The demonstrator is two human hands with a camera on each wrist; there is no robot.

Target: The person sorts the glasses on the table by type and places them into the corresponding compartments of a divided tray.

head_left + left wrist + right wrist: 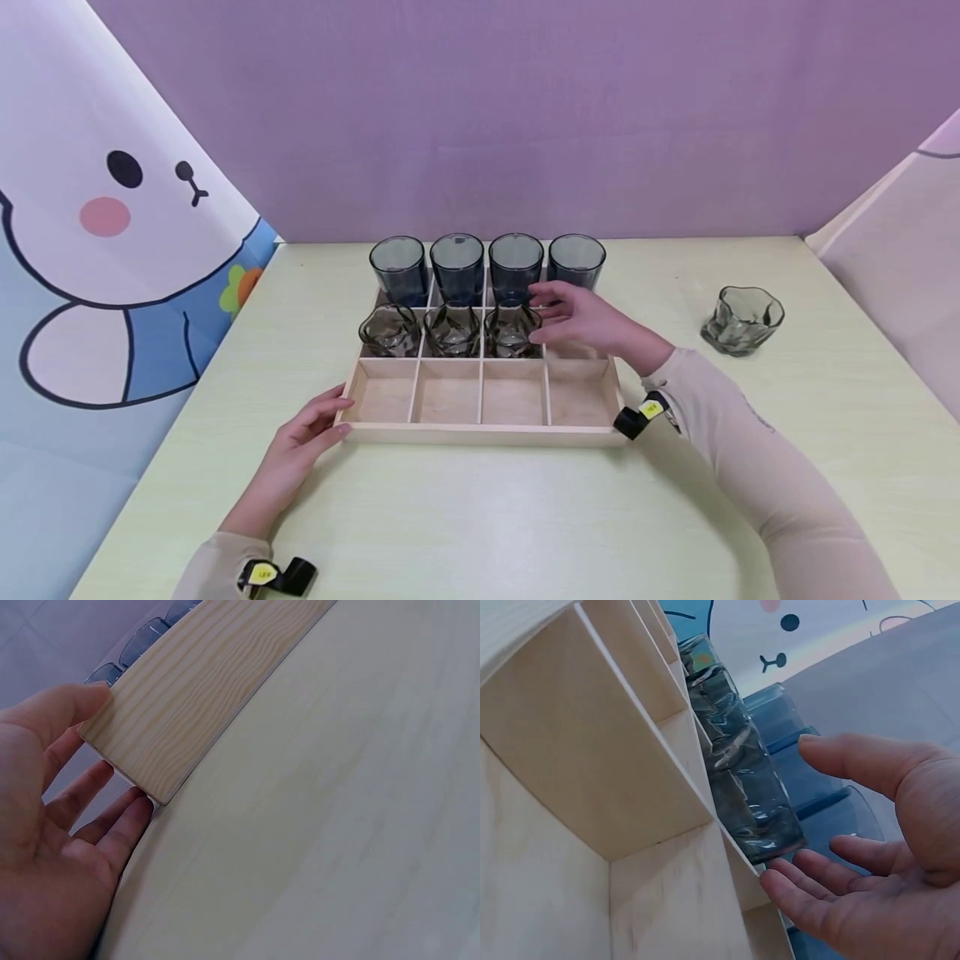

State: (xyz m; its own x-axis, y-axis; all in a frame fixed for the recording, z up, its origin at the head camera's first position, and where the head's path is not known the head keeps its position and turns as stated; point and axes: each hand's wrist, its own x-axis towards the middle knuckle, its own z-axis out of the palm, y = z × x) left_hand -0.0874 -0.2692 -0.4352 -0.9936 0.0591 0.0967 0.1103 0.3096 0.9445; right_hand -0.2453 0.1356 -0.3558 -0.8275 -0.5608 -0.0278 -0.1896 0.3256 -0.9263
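Note:
A light wooden tray [480, 435] has three rows of compartments. My left hand [306, 435] touches the left end near the front corner, thumb and fingertips against the wood. In the left wrist view its fingers are spread along that end [135, 778]. My right hand [581, 317] reaches over the right side, thumb and fingers apart, beside a wavy grey glass [512, 332], the rightmost of three in the middle row. A gap shows between thumb and fingers in the right wrist view, with the wavy glass [754, 802] in front of them.
Several tall blue-grey glasses [457, 268] fill the back row. Another wavy glass [742, 321] stands on the table [480, 517] to the right of the tray. Behind the table rises a purple backdrop [480, 117], with a cartoon-printed cloth [82, 275] at left.

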